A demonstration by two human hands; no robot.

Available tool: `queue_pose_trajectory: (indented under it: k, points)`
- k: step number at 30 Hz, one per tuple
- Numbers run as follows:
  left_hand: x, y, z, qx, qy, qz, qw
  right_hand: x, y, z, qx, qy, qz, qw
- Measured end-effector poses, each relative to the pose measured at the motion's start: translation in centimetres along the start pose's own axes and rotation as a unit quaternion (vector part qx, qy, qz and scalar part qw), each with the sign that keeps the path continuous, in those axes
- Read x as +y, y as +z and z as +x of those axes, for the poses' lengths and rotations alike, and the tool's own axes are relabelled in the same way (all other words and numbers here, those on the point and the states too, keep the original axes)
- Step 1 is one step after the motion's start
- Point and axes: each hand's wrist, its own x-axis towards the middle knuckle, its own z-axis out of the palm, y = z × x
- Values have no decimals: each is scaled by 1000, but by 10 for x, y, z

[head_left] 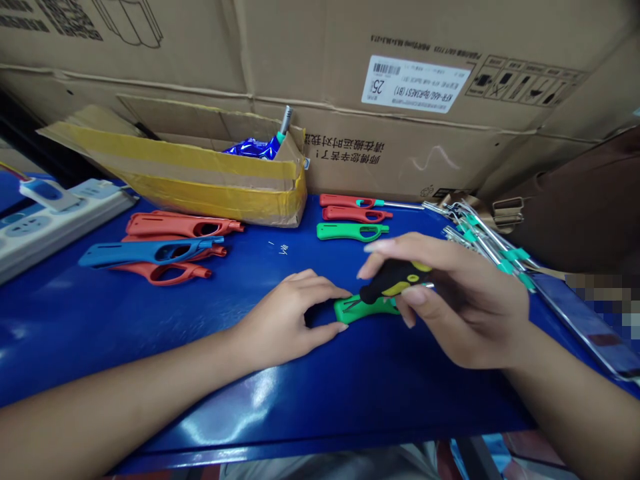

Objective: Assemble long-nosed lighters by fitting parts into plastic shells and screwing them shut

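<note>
A green plastic handle shell (363,309) lies on the blue table (150,333) in the middle. My left hand (290,319) pinches its left end with thumb and fingertips. My right hand (450,300) grips a black and yellow screwdriver (395,280), whose tip points down-left onto the green shell.
More shells lie about: red and blue ones (160,250) at the left, two red and one green (353,217) behind. Metal rods with teal ends (480,240) are piled at the right. A taped cardboard box (200,180), a power strip (50,213) and large cartons (400,100) stand behind.
</note>
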Motion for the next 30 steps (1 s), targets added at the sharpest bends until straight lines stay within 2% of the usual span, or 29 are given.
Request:
queue_pose_trajectory:
  k: [2,5,7,9,11,13,15,17,20,23,26,28,30]
  points:
    - [0,0,0,-3,-1,-3,1000,-1,1,2,25,-22,-4,999]
    - [2,-2,1,-9,-5,-8,1000,1,2,4,62,-52,-127,989]
    - [2,-2,1,-8,-6,-7,1000,1,2,3,54,-68,-179,980]
    - [1,-1,0,-2,-2,-4,1000,2,2,1,29,-41,-148,988]
    - [0,0,0,1,3,-1,1000,3,4,-1,12,15,-59,998]
    - [0,0,0,2,5,1,1000,3,6,-2,15,40,2,999]
    - [0,0,0,0,4,-1,1000,4,8,-1,37,14,-9,999]
    - [0,0,0,-1,-1,-4,1000,3,8,1,62,-21,-81,995]
    - [1,-1,1,0,-5,-4,1000,1,6,2,52,-55,-171,982]
    - [1,0,1,4,3,0,1000,-2,5,1,7,-6,-105,994]
    - [0,0,0,4,6,2,1000,-2,4,0,22,15,-34,999]
    - [0,1,0,-1,-1,1,1000,-3,3,0,39,-30,-85,995]
    - [-1,1,-1,-5,-6,-1,1000,-3,1,0,10,-62,-202,977]
